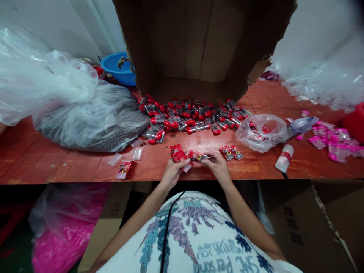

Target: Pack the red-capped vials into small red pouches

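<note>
My left hand (172, 171) and my right hand (218, 164) meet at the front edge of the red-brown table (57, 167). Together they hold a small red packet (197, 156) between their fingertips. The left hand also pinches a small clear bag (187, 167) under it. Just behind the left fingers lie two red packets (177, 152). Two more red packets (232, 152) lie to the right of my right hand. A heap of small red items in clear packs (190, 115) is spread across the table in front of an open cardboard box (199, 45).
A big clear plastic bag of dark beads (85, 121) fills the left. A small clear bag with red pieces (261, 131), a white roll (283, 158) and pink packs (332, 142) lie at the right. A blue basin (118, 68) stands behind. Cardboard boxes (309, 231) and a pink-filled bag (59, 242) sit under the table.
</note>
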### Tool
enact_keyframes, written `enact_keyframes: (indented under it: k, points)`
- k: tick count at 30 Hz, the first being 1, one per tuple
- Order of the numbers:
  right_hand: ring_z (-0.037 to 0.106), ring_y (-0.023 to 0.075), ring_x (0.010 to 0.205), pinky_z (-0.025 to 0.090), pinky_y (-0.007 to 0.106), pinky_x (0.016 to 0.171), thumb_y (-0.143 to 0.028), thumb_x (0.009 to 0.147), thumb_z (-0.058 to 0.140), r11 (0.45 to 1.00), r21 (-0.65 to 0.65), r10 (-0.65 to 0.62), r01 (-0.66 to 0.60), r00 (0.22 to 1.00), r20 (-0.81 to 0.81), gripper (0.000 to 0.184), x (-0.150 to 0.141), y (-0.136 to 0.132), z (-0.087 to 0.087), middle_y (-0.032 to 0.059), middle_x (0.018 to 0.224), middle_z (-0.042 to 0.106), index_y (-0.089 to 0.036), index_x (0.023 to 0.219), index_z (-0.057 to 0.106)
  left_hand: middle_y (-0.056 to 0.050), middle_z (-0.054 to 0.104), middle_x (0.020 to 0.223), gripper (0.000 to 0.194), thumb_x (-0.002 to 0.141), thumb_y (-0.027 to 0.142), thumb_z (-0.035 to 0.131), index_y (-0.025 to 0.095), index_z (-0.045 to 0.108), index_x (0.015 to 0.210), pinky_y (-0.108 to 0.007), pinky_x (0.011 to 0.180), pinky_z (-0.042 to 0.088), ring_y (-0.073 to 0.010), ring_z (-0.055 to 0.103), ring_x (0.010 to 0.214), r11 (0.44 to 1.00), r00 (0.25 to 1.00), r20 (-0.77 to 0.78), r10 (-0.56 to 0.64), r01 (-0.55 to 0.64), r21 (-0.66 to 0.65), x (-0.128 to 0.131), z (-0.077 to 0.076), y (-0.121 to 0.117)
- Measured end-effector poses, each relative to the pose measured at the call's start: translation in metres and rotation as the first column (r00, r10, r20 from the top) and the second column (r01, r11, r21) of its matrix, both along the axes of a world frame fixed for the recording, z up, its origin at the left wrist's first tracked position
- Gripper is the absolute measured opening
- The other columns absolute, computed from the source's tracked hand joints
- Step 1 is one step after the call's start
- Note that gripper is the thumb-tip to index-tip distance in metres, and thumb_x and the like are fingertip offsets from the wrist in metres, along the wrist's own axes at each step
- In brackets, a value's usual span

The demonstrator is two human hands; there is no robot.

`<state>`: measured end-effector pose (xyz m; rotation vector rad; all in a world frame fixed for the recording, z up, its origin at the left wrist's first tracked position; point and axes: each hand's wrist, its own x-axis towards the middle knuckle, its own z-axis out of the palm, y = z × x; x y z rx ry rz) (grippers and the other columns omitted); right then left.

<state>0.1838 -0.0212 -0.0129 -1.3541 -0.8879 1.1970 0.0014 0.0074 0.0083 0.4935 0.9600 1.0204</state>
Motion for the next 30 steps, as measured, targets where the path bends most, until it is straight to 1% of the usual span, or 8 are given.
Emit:
enact_keyframes:
  k: [3, 5, 8, 13, 18, 23, 27, 30]
  points:
    - [0.061, 0.0183, 0.069, 0.050, 0.035, 0.069, -0.039, 0.066, 0.072, 0.983, 0.005, -0.178, 0.182, 0.956, 0.232, 0.039, 0.041, -0.003, -0.007, 0.0042, 0.084, 0.067, -0.018, 0.099, 0.066, -0.011, 0.074, 0.086, 0.046, 0.055, 0.008, 0.080, 0.012, 0.066, 0.099, -0.032, 0.073, 0.056, -0.0224, 0.070, 0.078, 0.997, 0.999, 0.005, 0.047, -0.046, -0.058, -0.007, -0.005, 0.003]
    - [0.061, 0.0216, 0.081, 0.049, 0.040, 0.078, -0.040, 0.069, 0.070, 0.960, 0.083, -0.274, 0.267, 0.843, 0.462, 0.038, 0.057, -0.005, -0.006, 0.0079, 0.097, 0.064, -0.018, 0.100, 0.068, -0.012, 0.074, 0.088, 0.049, 0.055, 0.006, 0.080, 0.012, 0.065, 0.101, -0.032, 0.073, 0.056, -0.0221, 0.071, 0.077, 0.996, 0.998, 0.003, 0.065, -0.064, -0.062, -0.009, -0.008, 0.005]
    - [0.057, 0.0239, 0.096, 0.047, 0.040, 0.085, -0.040, 0.077, 0.063, 0.946, 0.231, -0.324, 0.229, 0.712, 0.623, 0.030, 0.044, -0.004, 0.003, 0.0097, 0.104, 0.060, -0.020, 0.099, 0.069, -0.010, 0.075, 0.084, 0.045, 0.052, 0.008, 0.082, 0.012, 0.067, 0.094, -0.030, 0.071, 0.056, -0.0200, 0.070, 0.074, 0.995, 0.996, 0.003, 0.086, -0.086, -0.051, -0.004, -0.010, 0.007]
    - [0.062, 0.0168, 0.077, 0.051, 0.028, 0.068, -0.032, 0.082, 0.059, 0.960, 0.193, 0.108, -0.203, 0.904, 0.414, 0.023, -0.032, 0.011, 0.011, 0.0030, 0.090, 0.066, -0.022, 0.102, 0.064, -0.003, 0.070, 0.064, 0.028, 0.049, 0.013, 0.085, 0.010, 0.068, 0.071, -0.022, 0.056, 0.052, -0.0132, 0.064, 0.055, 0.988, 0.988, -0.017, 0.151, -0.150, 0.045, 0.007, -0.007, 0.011]
    - [0.064, 0.0158, 0.082, 0.051, 0.026, 0.071, -0.028, 0.090, 0.048, 0.904, 0.229, 0.230, -0.361, 0.862, 0.451, 0.024, -0.063, 0.033, -0.001, 0.0015, 0.090, 0.067, -0.024, 0.112, 0.057, -0.004, 0.070, 0.064, 0.027, 0.049, 0.015, 0.084, 0.010, 0.069, 0.071, -0.024, 0.054, 0.052, -0.0153, 0.065, 0.055, 0.971, 0.972, -0.015, 0.236, -0.235, 0.052, -0.009, -0.001, 0.014]
    - [0.064, 0.0157, 0.083, 0.049, 0.027, 0.076, -0.019, 0.094, 0.039, 0.803, 0.194, 0.226, -0.564, 0.590, 0.775, 0.031, -0.044, 0.082, -0.008, 0.0029, 0.092, 0.069, -0.024, 0.117, 0.058, -0.003, 0.069, 0.063, 0.029, 0.048, 0.013, 0.084, 0.010, 0.067, 0.071, -0.023, 0.049, 0.051, -0.0159, 0.065, 0.054, 0.925, 0.926, -0.022, 0.378, -0.378, -0.023, -0.030, -0.001, 0.018]
    - [0.044, 0.0275, 0.121, 0.033, 0.045, 0.102, -0.006, 0.087, 0.039, 0.881, 0.189, -0.016, -0.434, 0.372, 0.928, 0.041, -0.019, 0.124, -0.010, 0.0160, 0.127, 0.056, -0.014, 0.124, 0.056, -0.003, 0.069, 0.065, 0.023, 0.056, 0.010, 0.080, 0.010, 0.065, 0.073, -0.023, 0.048, 0.053, -0.0156, 0.066, 0.055, 0.890, 0.897, -0.010, 0.442, -0.440, -0.120, -0.039, -0.003, 0.024]
    - [0.040, 0.0300, 0.122, 0.030, 0.047, 0.102, -0.006, 0.088, 0.039, 0.888, 0.109, -0.035, -0.446, 0.171, 0.985, 0.040, -0.011, 0.128, -0.015, 0.0167, 0.123, 0.057, -0.013, 0.124, 0.057, -0.005, 0.069, 0.066, 0.015, 0.063, 0.007, 0.075, 0.010, 0.064, 0.073, -0.024, 0.051, 0.054, -0.0157, 0.067, 0.057, 0.882, 0.899, 0.028, 0.437, -0.423, -0.207, -0.042, -0.003, 0.027]
